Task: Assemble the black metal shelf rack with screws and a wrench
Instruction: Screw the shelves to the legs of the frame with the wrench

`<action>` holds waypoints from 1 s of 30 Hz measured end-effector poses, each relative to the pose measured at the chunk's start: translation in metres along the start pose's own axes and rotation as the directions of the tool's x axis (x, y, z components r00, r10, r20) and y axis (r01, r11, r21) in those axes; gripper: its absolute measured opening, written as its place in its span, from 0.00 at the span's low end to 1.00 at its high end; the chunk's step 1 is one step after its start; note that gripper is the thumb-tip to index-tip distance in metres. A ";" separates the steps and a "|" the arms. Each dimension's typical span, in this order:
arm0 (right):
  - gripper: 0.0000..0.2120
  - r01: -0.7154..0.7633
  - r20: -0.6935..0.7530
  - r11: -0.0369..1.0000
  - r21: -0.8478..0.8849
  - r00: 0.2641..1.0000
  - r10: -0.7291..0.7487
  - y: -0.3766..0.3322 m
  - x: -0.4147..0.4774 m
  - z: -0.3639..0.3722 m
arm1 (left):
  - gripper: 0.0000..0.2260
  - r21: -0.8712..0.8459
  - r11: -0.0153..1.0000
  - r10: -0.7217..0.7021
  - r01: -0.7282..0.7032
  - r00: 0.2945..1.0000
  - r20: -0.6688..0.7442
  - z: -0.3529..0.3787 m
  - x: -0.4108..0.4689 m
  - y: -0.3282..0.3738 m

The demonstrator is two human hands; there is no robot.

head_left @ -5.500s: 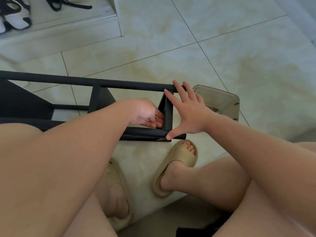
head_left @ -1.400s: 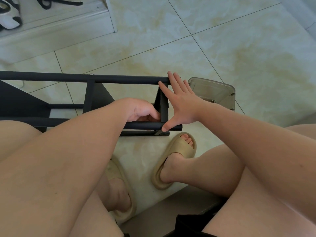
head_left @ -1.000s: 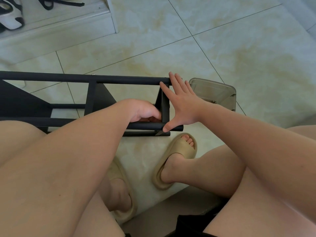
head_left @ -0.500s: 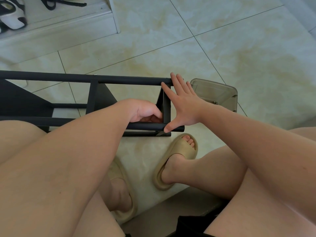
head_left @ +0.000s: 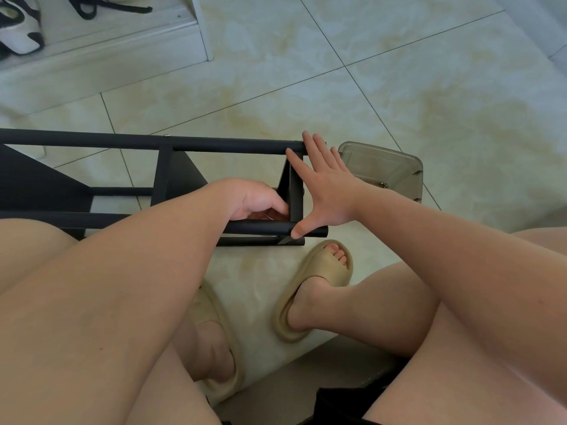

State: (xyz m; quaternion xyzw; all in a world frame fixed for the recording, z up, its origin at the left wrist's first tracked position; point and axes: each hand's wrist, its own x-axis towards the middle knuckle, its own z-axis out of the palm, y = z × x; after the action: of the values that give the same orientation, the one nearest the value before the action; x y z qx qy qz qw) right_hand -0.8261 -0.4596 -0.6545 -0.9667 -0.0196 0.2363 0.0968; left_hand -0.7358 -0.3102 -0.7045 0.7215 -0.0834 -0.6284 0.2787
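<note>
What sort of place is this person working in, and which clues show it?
Probably a home, perhaps near the entrance: glossy marbled floor tiles, shoes on a low white ledge, and foam slippers worn beside the black rack lying on the floor.

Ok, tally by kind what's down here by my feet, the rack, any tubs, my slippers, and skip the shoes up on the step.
Black metal shelf rack: 1
Smoky translucent plastic tub: 1
Beige foam slippers, both worn: 2
Total: 4
</note>
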 end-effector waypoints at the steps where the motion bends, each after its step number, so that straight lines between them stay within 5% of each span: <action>1: 0.72 0.001 0.000 1.000 -0.001 1.000 -0.001 0.000 0.000 0.000 | 0.11 0.020 1.000 0.008 -0.007 1.000 -0.020 0.000 0.001 0.000; 7: 0.71 0.003 0.002 1.000 -0.003 1.000 -0.003 0.001 0.000 0.000 | 0.05 0.019 0.999 0.034 -0.033 0.999 -0.029 0.000 0.003 -0.001; 16: 0.71 0.003 0.004 1.000 -0.001 1.000 -0.003 0.000 0.000 0.000 | 0.14 0.061 0.997 0.038 -0.035 0.998 -0.044 0.002 0.003 0.000; 30: 0.72 -0.001 0.000 1.000 0.009 1.000 0.001 -0.001 -0.001 -0.001 | 0.06 -0.002 1.000 0.004 -0.004 1.000 -0.001 -0.001 0.004 -0.001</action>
State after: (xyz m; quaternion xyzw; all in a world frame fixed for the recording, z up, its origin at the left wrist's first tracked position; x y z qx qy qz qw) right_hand -0.8264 -0.4588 -0.6534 -0.9662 -0.0184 0.2364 0.1009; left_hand -0.7343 -0.3111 -0.7084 0.7214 -0.0840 -0.6275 0.2808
